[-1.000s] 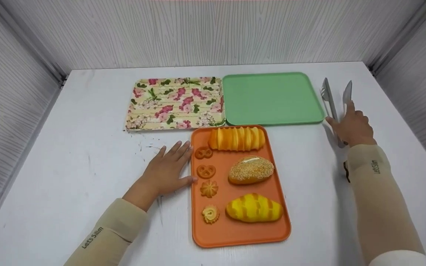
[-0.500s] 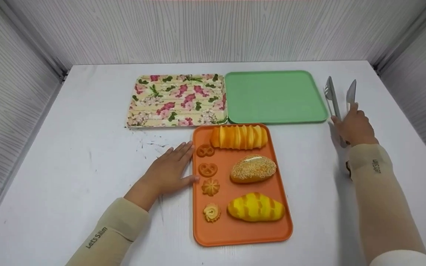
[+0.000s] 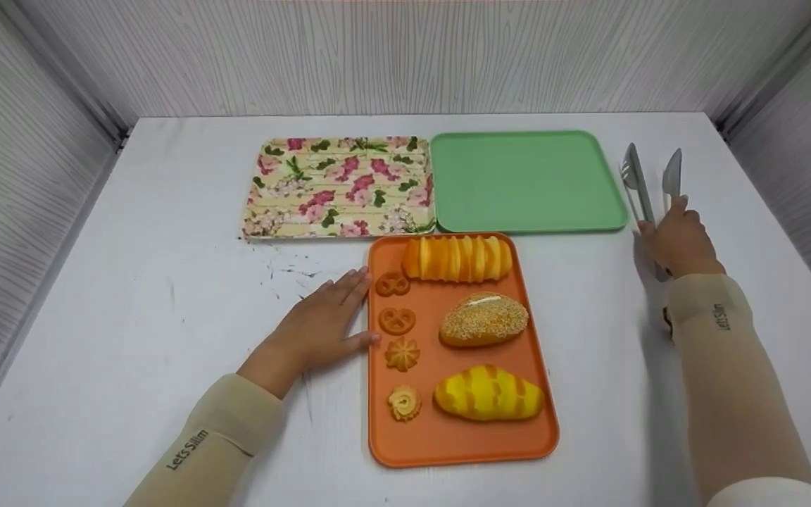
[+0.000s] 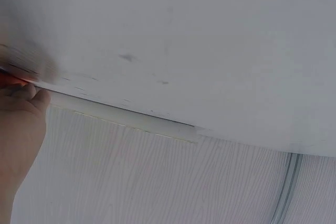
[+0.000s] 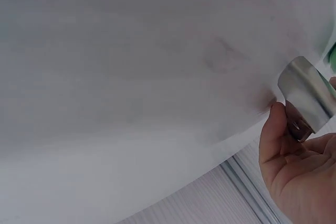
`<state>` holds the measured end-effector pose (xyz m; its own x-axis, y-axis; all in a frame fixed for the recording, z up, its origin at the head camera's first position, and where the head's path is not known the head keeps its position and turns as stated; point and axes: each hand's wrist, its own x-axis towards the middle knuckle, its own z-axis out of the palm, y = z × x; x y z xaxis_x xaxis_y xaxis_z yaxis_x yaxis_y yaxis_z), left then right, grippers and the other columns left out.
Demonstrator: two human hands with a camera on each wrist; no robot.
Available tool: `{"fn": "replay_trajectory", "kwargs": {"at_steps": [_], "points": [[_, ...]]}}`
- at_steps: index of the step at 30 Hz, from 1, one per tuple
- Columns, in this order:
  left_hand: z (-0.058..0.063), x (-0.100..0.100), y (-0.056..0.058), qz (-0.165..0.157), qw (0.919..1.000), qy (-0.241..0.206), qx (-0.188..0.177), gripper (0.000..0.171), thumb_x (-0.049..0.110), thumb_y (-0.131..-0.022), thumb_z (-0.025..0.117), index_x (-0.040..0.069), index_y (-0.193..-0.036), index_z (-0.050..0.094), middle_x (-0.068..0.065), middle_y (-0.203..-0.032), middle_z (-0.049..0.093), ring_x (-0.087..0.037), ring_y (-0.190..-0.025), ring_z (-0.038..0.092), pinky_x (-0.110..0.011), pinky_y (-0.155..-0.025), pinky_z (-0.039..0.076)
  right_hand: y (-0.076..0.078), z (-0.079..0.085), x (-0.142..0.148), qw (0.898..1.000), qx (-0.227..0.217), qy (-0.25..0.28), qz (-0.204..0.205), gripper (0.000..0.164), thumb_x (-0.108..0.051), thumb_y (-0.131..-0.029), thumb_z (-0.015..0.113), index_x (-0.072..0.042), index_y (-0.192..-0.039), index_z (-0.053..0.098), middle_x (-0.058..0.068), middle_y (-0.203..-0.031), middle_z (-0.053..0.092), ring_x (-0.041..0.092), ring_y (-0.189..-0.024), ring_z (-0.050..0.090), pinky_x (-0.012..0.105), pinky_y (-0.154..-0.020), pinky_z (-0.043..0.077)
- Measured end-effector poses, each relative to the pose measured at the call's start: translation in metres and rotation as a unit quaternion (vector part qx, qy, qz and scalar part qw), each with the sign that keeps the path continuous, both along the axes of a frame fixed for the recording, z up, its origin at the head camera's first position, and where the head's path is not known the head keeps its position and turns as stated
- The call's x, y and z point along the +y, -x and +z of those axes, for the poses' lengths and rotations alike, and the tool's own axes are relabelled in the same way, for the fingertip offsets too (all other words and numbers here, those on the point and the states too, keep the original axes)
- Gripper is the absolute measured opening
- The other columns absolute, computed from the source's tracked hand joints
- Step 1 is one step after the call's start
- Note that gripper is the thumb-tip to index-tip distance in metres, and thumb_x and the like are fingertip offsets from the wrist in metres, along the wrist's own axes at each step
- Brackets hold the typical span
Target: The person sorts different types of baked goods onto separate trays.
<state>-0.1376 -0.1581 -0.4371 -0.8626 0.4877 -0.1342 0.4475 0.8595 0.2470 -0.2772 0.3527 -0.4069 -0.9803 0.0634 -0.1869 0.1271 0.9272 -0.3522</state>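
Note:
In the head view my right hand point(image 3: 680, 241) grips a pair of metal serving tongs point(image 3: 645, 190), their two arms spread apart and pointing away. The bent metal end of the tongs point(image 5: 307, 93) shows above the palm in the right wrist view. My left hand point(image 3: 317, 325) lies with straight fingers beside the orange tray point(image 3: 462, 447), fingertips and thumb at its left rim. Bread sits on that tray: a ridged loaf point(image 3: 457, 258), a seeded bun point(image 3: 484, 320) and a yellow striped roll point(image 3: 488, 394). Several small cookies point(image 3: 402, 354) line its left side.
Behind the orange tray stand a floral tray point(image 3: 338, 186) and, to its right, a green tray point(image 3: 529, 182), edge to edge. All rest on a white table point(image 3: 131, 296) enclosed by wood-patterned panels point(image 3: 405, 56) at the back and sides.
The head view has shifted a little, so the trays appear slightly higher and to the right. Both hands keep their places, the right still gripping the tongs.

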Motion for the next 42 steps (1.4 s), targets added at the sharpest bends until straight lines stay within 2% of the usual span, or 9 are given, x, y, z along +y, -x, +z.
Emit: {"fn": "replay_trajectory", "kwargs": {"at_steps": [8,15,24,30,34,42], "points": [[0.004,0.000,0.000,-0.008,1.0000,0.002,0.005,0.086,0.061,-0.094,0.039,0.002,-0.152,0.015,-0.012,-0.157,0.014,-0.024,-0.143,0.011,-0.041,-0.114,0.014,-0.003,0.002,0.006,1.000,0.013,0.019,-0.006,0.079,-0.039,-0.100,0.026,0.015,-0.141,-0.015,0.054,-0.129,0.017,0.064,-0.113,0.030,0.068,-0.095,0.028],[0.004,0.001,0.000,-0.005,1.0000,0.006,0.000,0.088,0.064,-0.093,0.037,0.004,-0.153,0.013,-0.010,-0.158,0.011,-0.024,-0.144,0.010,-0.041,-0.114,0.014,-0.008,0.004,0.017,0.999,0.016,0.050,-0.013,0.077,-0.040,-0.100,0.021,0.013,-0.142,-0.016,0.054,-0.128,0.016,0.062,-0.108,0.035,0.068,-0.089,0.033],[0.004,0.000,0.000,-0.004,1.0000,0.007,-0.005,0.088,0.064,-0.093,0.037,0.005,-0.153,0.011,-0.009,-0.158,0.008,-0.023,-0.144,0.007,-0.040,-0.114,0.012,-0.014,0.008,0.028,0.996,0.055,0.067,-0.010,0.075,-0.038,-0.100,0.022,0.012,-0.143,-0.014,0.054,-0.127,0.019,0.061,-0.105,0.037,0.069,-0.087,0.033],[0.004,0.001,0.000,-0.005,1.0000,0.006,-0.005,0.088,0.063,-0.093,0.038,0.005,-0.153,0.011,-0.009,-0.158,0.008,-0.022,-0.144,0.007,-0.039,-0.114,0.012,-0.016,0.012,0.029,0.995,0.073,0.074,-0.004,0.083,-0.047,-0.100,0.027,0.010,-0.144,-0.014,0.051,-0.127,0.024,0.063,-0.113,0.033,0.070,-0.092,0.028],[0.003,0.000,0.000,-0.012,0.9999,0.002,0.007,0.087,0.062,-0.094,0.039,0.002,-0.152,0.014,-0.011,-0.158,0.012,-0.024,-0.144,0.010,-0.041,-0.114,0.014,-0.017,0.016,0.026,0.994,0.081,0.079,0.009,0.088,-0.053,-0.098,0.031,0.005,-0.147,-0.014,0.048,-0.129,0.027,0.062,-0.118,0.031,0.070,-0.094,0.026],[0.002,-0.001,0.001,-0.015,0.9998,-0.010,0.012,0.088,0.063,-0.093,0.038,0.002,-0.152,0.015,-0.011,-0.158,0.013,-0.025,-0.143,0.012,-0.042,-0.114,0.016,-0.020,0.020,0.018,0.992,0.104,0.068,0.037,0.085,-0.053,-0.098,0.035,-0.004,-0.151,-0.008,0.042,-0.130,0.032,0.060,-0.118,0.033,0.070,-0.093,0.028]]}}
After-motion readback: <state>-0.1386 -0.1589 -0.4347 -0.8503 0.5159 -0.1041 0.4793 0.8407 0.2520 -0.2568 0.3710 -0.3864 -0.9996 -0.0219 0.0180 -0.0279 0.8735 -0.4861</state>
